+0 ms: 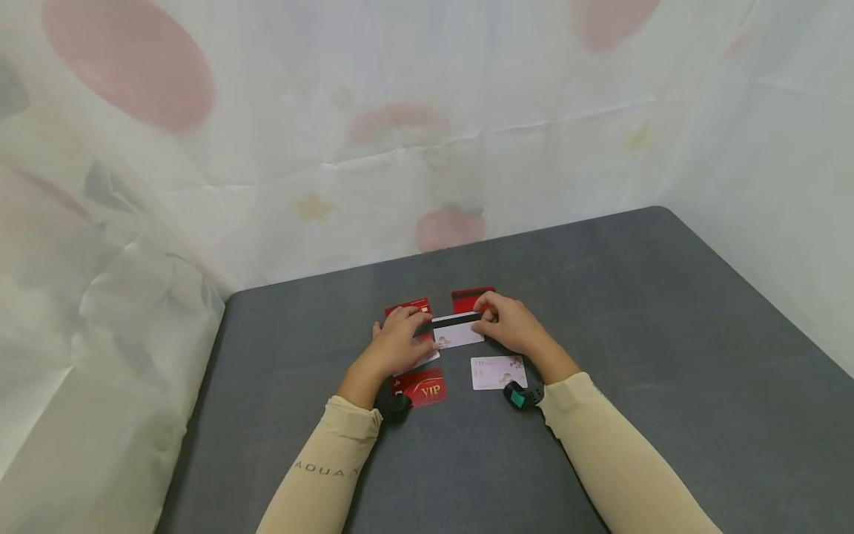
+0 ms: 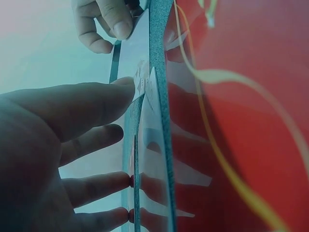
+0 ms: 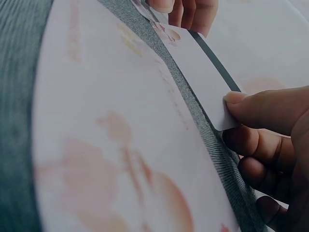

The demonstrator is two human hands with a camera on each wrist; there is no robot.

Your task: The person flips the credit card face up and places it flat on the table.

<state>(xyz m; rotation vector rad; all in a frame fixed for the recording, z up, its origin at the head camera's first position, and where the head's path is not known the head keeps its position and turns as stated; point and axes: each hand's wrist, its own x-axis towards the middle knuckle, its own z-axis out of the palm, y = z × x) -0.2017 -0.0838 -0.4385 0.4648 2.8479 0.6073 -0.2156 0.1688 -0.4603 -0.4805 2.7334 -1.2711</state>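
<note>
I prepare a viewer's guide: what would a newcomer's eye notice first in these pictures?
Probably the black-striped white card, between the left hand and the right hand, which pinches its right end. Next comes the bright red VIP card on the dark table beside the left wristband. Behind stands a white sheet with large reddish prints.

Both arms (image 1: 319,469) poked in from the bottom edge, left hand (image 1: 398,343) kinda fanned out below centre, right hand (image 1: 514,325) pinching, thumb against finger, slightly farther right.
</note>
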